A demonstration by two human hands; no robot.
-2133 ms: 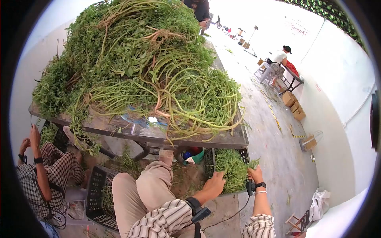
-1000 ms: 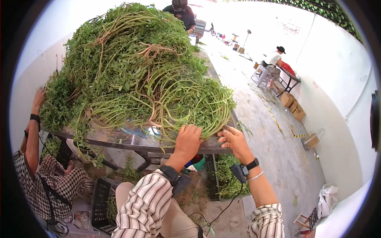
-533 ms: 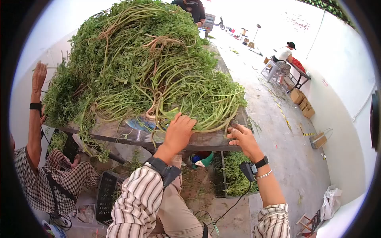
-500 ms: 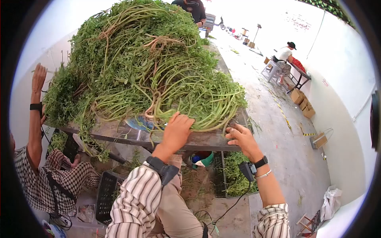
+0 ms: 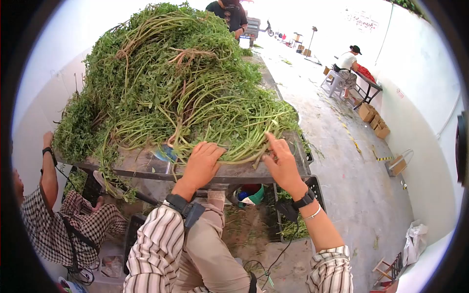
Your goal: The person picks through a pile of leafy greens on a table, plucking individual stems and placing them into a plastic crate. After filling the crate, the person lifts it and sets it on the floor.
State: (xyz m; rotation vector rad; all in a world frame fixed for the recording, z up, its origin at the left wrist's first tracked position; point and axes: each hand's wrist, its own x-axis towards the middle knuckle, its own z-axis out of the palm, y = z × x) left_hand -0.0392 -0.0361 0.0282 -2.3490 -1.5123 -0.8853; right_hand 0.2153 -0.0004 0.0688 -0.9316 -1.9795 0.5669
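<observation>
A tall heap of green leafy stems (image 5: 161, 93) covers much of the dark table (image 5: 239, 172), with some pale roots (image 5: 191, 54) on top. My left hand (image 5: 202, 158) lies at the table's near edge, its fingers closed over the stem ends; what they hold is hidden. To its right, my right hand (image 5: 281, 158) touches the ends of the stems, thumb and index finger apart. Between both hands a bundle of stems curves along the edge. A blue patch (image 5: 166, 153) shows on the tabletop left of my left hand.
A co-worker in checked clothes (image 5: 44, 224) sits at the left, another person (image 5: 232, 14) stands behind the heap. Below the table are a green bucket (image 5: 254, 197) and a black crate (image 5: 315, 193). A person sits on a stool (image 5: 333, 84) at the far right.
My right hand has moved left and up onto the stem ends. My left hand has shifted slightly left. The co-worker's raised hand at the left has come down to the heap.
</observation>
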